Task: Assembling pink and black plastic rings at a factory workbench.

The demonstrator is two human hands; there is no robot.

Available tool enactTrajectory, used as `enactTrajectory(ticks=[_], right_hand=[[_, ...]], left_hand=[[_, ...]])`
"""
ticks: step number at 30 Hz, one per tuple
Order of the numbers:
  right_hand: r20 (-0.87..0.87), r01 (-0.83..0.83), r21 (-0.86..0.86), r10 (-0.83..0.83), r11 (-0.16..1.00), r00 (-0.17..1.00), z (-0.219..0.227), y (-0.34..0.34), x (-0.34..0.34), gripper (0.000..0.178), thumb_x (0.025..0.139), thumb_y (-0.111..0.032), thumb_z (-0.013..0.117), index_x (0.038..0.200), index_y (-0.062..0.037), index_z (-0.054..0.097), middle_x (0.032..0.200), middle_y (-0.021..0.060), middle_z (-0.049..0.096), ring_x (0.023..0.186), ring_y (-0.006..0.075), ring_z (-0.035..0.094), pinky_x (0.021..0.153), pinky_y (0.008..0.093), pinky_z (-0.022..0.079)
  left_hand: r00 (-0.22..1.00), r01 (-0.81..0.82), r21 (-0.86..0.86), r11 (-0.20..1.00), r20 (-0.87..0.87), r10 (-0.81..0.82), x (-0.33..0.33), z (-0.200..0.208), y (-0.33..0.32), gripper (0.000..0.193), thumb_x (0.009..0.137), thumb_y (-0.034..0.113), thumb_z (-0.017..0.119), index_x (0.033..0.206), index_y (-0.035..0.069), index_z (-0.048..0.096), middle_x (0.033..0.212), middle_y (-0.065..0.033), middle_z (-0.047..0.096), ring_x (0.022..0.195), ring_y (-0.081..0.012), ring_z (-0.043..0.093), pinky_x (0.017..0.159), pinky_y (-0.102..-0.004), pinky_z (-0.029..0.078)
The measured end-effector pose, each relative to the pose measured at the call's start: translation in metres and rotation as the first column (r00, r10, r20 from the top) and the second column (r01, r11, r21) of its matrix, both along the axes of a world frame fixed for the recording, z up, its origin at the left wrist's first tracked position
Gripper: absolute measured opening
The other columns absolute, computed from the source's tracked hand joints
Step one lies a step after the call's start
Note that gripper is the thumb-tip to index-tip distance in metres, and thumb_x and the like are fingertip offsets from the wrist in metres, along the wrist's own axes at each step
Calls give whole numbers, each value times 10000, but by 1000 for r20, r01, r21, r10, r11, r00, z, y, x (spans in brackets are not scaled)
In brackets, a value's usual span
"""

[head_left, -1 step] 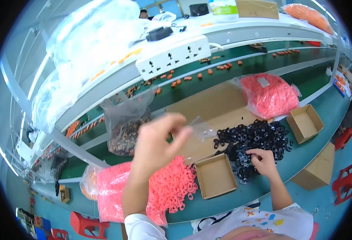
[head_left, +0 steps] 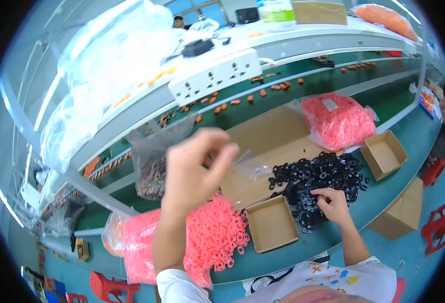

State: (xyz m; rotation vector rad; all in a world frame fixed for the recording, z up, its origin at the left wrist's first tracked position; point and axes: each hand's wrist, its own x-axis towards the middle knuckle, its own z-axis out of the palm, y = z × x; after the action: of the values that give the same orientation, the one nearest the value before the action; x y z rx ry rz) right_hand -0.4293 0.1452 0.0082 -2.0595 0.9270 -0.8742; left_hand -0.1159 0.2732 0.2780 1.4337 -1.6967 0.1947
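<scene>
My left hand [head_left: 199, 164] is lifted above the bench [head_left: 252, 265], and in the view it covers a part of the cardboard sheet and of a clear plastic bag with dark and brown small parts [head_left: 151, 179]. Its fingers are curled toward the thumb, but it is blurred, so I cannot tell whether something is held between them. My right hand [head_left: 334, 204] is low, at the near side of the heap of black ring-like pieces [head_left: 328, 169]. Its index finger is stretched onto these pieces and the thumb is bent under it; I cannot tell if one piece is pinched there.

The black heap lies partly on the flat cardboard sheet [head_left: 265, 129] and partly on the green bench. Just left of it stands an open cardboard box [head_left: 273, 225], and a second open box [head_left: 384, 155] is at its right side. A small clear bag [head_left: 252, 165] lies on the sheet, between my left hand and the black heap. Below my left forearm, a pile of pink ring-like pieces [head_left: 215, 230] is spread beside a big pink-filled bag [head_left: 140, 242]. Another full pink bag [head_left: 337, 122] rests behind the black heap. Above, a white power strip [head_left: 215, 77] is on the shelf edge.
</scene>
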Motion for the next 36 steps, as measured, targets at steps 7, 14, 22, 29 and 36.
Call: enactTrajectory(ticks=[7, 14, 22, 29, 36], right_hand=[[115, 193, -148, -177, 970, 977, 31, 5, -20, 444, 854, -144, 786, 1285, -72, 707, 1388, 153, 644, 1229, 333, 648, 988, 405, 536], [106, 63, -187, -43, 980, 993, 49, 13, -29, 281, 862, -129, 777, 1129, -48, 749, 1279, 157, 700, 1173, 328, 682, 1006, 406, 530], [363, 13, 75, -39, 997, 931, 146, 9, -68, 286, 1054, -165, 581, 888, 33, 703, 798, 107, 690, 657, 161, 654, 663, 300, 515], [350, -216, -358, 345, 908, 871, 200, 38, 9, 682, 967, -679, 586, 747, -36, 648, 601, 34, 587, 488, 182, 586, 489, 296, 429], [-280, -555, -379, 480, 740, 831, 155, 51, 79, 559, 868, -566, 723, 649, -61, 622, 593, 111, 595, 511, 337, 596, 471, 407, 439]], left_hand=[[991, 93, -394, 914, -47, -121, -34, 135, -183, 684, 838, 446, 824, 1228, -85, 640, 1152, -206, 752, 1083, -316, 734, 949, -396, 562], [936, -272, -133, 953, -269, 229, -49, 160, -303, 871, 704, 559, 910, 1208, -117, 689, 1161, -253, 738, 1059, -337, 739, 932, -421, 577], [785, 521, -84, 850, -343, -515, -99, 126, -139, 712, 853, 459, 852, 1383, 58, 596, 1290, -136, 672, 1257, -225, 599, 1073, -501, 466], [863, 414, 62, 908, -344, -370, -106, -56, 15, 812, 649, 227, 950, 1328, 19, 556, 1192, -172, 694, 1051, -289, 720, 916, -390, 566], [962, -77, 438, 896, -204, 183, -106, -170, 98, 809, 691, 256, 939, 1337, 5, 522, 1186, -216, 660, 1055, -408, 693, 907, -476, 555]])
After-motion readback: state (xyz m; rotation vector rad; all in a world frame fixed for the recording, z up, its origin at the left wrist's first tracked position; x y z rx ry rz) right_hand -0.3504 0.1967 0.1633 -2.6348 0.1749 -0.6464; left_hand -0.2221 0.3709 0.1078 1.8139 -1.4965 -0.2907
